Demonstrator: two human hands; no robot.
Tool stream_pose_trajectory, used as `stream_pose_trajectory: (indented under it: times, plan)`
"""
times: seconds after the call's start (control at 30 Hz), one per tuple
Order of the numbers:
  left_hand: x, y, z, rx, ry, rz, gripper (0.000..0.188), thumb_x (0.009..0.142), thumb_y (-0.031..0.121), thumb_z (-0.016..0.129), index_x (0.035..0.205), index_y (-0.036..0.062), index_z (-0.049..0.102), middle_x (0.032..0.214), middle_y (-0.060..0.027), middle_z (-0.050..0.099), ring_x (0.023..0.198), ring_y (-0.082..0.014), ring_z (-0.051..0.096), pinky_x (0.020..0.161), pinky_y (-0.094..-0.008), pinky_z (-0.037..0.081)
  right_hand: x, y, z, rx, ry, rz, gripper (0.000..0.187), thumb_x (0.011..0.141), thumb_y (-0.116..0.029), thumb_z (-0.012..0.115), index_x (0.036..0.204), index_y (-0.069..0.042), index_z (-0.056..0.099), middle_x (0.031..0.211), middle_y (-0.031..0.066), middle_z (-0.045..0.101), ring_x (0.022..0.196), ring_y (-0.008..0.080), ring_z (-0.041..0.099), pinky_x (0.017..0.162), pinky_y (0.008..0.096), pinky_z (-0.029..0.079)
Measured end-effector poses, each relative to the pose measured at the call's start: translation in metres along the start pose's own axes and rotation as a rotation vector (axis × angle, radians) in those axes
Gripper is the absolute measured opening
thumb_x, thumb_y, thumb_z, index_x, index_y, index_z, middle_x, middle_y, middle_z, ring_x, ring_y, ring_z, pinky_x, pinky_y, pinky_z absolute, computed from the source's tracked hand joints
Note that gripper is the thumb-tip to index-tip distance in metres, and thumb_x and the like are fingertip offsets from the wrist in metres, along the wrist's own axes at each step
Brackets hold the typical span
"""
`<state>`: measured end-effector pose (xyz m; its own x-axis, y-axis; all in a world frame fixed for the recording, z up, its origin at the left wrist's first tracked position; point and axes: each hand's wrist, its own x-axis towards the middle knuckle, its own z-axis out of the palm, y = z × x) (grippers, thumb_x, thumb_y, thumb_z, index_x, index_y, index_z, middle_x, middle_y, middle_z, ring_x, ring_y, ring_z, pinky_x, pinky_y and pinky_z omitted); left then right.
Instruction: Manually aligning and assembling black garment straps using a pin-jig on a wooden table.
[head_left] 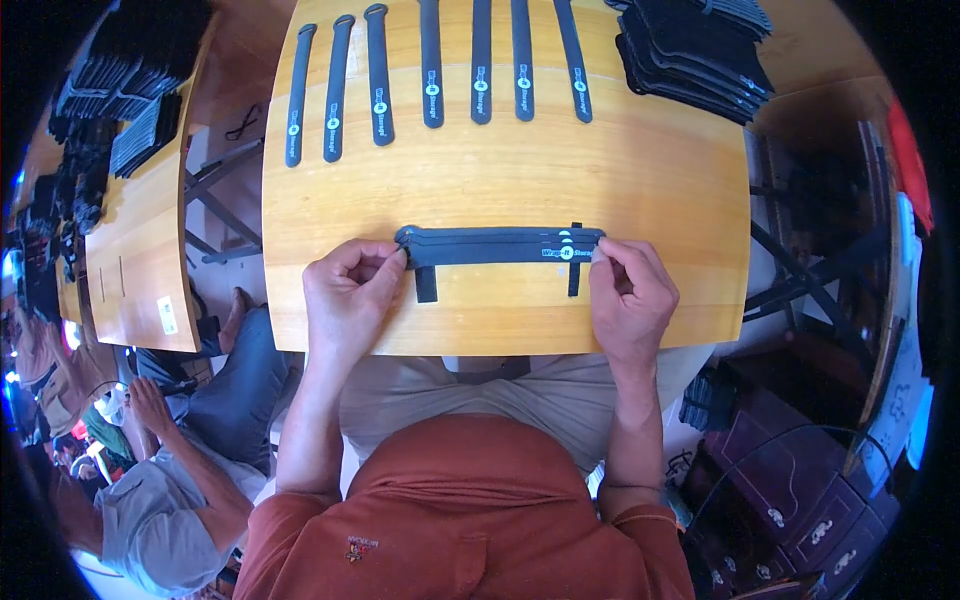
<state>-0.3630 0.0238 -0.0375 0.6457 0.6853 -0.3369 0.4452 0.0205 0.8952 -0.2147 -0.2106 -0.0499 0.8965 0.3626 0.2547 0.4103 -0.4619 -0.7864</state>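
A small stack of black storage straps point(480, 247) lies crosswise near the table's front edge, its layers fanned slightly so that several edges show. My left hand point(348, 292) pinches the stack's looped left end between thumb and fingertips. At the other end, beside a printed white-and-green mark, my right hand point(634, 292) pinches the straps in the same way. Two short black strips stick out from under the stack, a wider left strip point(427, 285) and a narrower right strip point(574, 280).
Single black straps point(432, 65) lie spaced in a row along the far side of the wooden table point(500, 175). A pile of black straps point(695, 60) sits at the far right. Left stands another table point(140, 260) with stacks; a seated person point(175, 500) is near it. A dark drawer cabinet point(800, 490) stands lower right.
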Motion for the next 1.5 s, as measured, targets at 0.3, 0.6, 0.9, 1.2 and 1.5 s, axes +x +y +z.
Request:
stream_pose_trajectory:
  times: [0.3,0.6,0.9,1.2,1.5]
  plan:
    - [0.003,0.001,0.001,0.027,-0.011,0.035,0.008,0.09,0.004,0.072,0.089,-0.0046,0.073,0.068,-0.0004,0.066,0.057,-0.0032,0.056,0.052,-0.02,0.044,0.001,0.001,0.0,-0.018,0.017,-0.027,0.009,0.085,0.005,0.069,0.094,0.001,0.07,0.085,0.0125,0.068,0.067,0.0211,0.067,0.062,0.0307,0.054]
    - [0.006,-0.004,-0.001,0.069,-0.015,0.09,0.011,0.088,0.005,0.074,0.092,-0.0055,0.074,0.071,-0.0045,0.071,0.062,-0.0059,0.061,0.058,-0.0229,0.049,0.001,0.001,0.0,-0.047,0.015,-0.052,0.01,0.085,0.004,0.068,0.094,0.003,0.07,0.085,0.0133,0.069,0.068,0.0209,0.068,0.063,0.0306,0.053]
    - [0.006,-0.004,-0.002,0.077,-0.01,0.134,0.013,0.086,0.005,0.074,0.092,-0.0061,0.074,0.072,-0.0079,0.072,0.064,-0.0089,0.065,0.061,-0.0251,0.052,0.0,0.005,0.001,-0.035,0.017,-0.085,0.01,0.084,0.004,0.068,0.093,0.001,0.071,0.082,0.013,0.067,0.065,0.0218,0.064,0.061,0.0323,0.051]
    - [0.006,-0.002,-0.002,0.162,-0.037,0.195,0.011,0.092,0.005,0.071,0.093,-0.006,0.071,0.072,-0.0036,0.068,0.058,-0.0066,0.061,0.052,-0.0226,0.049,0.0,-0.034,-0.004,-0.607,-0.124,-0.289,0.019,0.091,-0.01,0.064,0.107,-0.002,0.068,0.114,0.0133,0.064,0.099,0.0275,0.064,0.08,0.0401,0.054]
    - [0.009,-0.004,-0.002,0.123,-0.044,0.128,0.013,0.087,0.007,0.073,0.091,-0.0047,0.074,0.07,-0.0071,0.071,0.061,-0.0098,0.064,0.058,-0.027,0.053,-0.035,-0.072,0.069,-0.417,-0.466,-0.537,0.063,0.099,-0.041,0.055,0.143,0.004,0.05,0.151,0.0178,0.047,0.148,0.0333,0.034,0.123,0.0485,0.021]
